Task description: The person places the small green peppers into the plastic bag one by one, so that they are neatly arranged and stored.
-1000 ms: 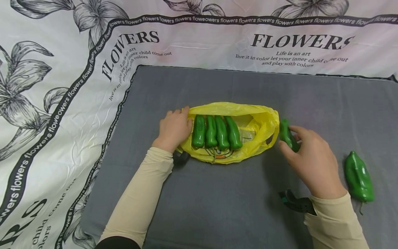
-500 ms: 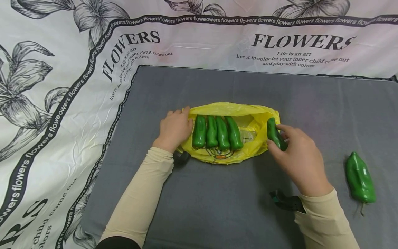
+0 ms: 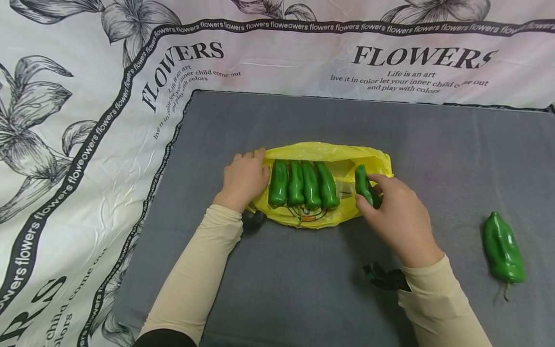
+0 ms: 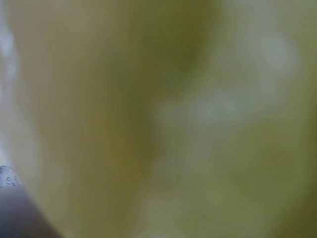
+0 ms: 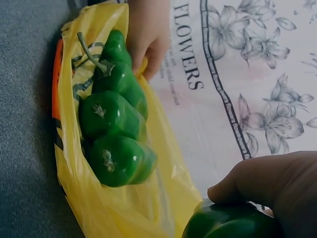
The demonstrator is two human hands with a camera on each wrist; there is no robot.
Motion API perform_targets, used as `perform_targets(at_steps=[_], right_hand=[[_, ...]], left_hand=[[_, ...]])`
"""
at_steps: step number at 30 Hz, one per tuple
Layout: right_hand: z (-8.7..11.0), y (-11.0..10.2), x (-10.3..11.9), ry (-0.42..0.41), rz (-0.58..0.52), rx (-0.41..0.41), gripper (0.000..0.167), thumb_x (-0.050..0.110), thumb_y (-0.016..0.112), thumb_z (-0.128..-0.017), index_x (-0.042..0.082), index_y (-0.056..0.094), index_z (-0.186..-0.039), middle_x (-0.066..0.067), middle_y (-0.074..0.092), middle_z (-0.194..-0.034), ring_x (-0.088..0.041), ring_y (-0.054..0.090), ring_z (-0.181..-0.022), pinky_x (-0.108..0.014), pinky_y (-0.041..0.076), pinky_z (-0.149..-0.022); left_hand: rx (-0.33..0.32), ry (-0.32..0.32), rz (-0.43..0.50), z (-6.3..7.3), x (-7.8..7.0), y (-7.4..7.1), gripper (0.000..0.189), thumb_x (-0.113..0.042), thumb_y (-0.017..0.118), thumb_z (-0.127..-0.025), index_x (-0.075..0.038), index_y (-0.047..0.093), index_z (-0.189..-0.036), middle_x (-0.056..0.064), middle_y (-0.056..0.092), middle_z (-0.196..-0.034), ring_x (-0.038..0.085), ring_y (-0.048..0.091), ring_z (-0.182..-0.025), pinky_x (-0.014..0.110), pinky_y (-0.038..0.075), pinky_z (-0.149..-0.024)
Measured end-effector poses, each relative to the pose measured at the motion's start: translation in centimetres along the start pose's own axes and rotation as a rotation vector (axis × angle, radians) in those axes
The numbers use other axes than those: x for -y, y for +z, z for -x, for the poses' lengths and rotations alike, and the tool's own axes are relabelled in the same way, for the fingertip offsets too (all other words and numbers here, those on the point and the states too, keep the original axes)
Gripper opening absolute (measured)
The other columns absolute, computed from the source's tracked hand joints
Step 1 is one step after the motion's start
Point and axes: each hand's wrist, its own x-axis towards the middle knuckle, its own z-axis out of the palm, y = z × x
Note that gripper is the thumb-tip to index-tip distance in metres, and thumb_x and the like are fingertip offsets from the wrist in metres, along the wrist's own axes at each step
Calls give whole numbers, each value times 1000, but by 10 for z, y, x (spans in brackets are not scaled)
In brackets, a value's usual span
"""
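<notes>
A yellow plastic bag [image 3: 321, 151] lies with its mouth spread. Several green peppers [image 3: 310, 185] sit side by side inside it, toward the left end. My left hand [image 3: 244, 180] grips the bag's left edge; in the right wrist view, yellow plastic shows between its fingers. Between thumb and fingers, my right hand [image 3: 401, 217] holds another green pepper [image 3: 363, 180] over the right part of the bag's opening. That held pepper [image 5: 230, 220] is partly cut off at the bottom of the right wrist view. Blurred yellow plastic [image 4: 213, 173] fills most of the left wrist view.
One more green pepper [image 3: 504, 248] lies at the right on the grey cloth [image 3: 303, 284]. White fabric [image 3: 282, 62] printed with flowers and lettering borders the grey area at the back and left. A black strap part [image 3: 386, 278] sticks out from the right wrist.
My right hand has carried its pepper leftward, from beside the bag's right end to over the opening. My left hand and the peppers in the bag have stayed put.
</notes>
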Motion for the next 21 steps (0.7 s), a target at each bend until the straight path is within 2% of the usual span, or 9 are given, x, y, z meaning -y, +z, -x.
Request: perform_targets(at_steps=[5,11,14,21], right_hand=[[-4,4,3,-8,-3,21,46,25,69,-95,3,66,-135,-18,68,-101,-28,59,-76,-34,42,-51],[-10,10,5,-28,-13,43,46,24,68,-95,2,66,-135,-19,71,-101,-25,57,-67,-34,41,-50],[-13,12,6,-41,-26,49,39,24,69,-96,2,68,-128,-18,72,-98,-24,57,-65,-34,42,-51],[-19,16,10,-71,-48,68,40,24,67,-98,0,67,-130,-17,72,-96,-28,61,-75,-41,47,-62]], left_hand=[[5,-7,2,-1,0,-1,54,-35,47,-111,-15,44,-161,16,60,-148,42,59,-122,63,56,-88],[3,-3,-2,-1,1,0,54,-35,48,-111,-15,44,-161,16,60,-148,42,59,-120,63,56,-87],[7,-4,-4,-1,0,-1,54,-35,48,-111,-15,44,-161,16,60,-148,42,59,-121,62,56,-87],[0,-1,8,0,1,-1,54,-34,47,-111,-14,45,-161,17,61,-147,42,59,-123,63,55,-89]])
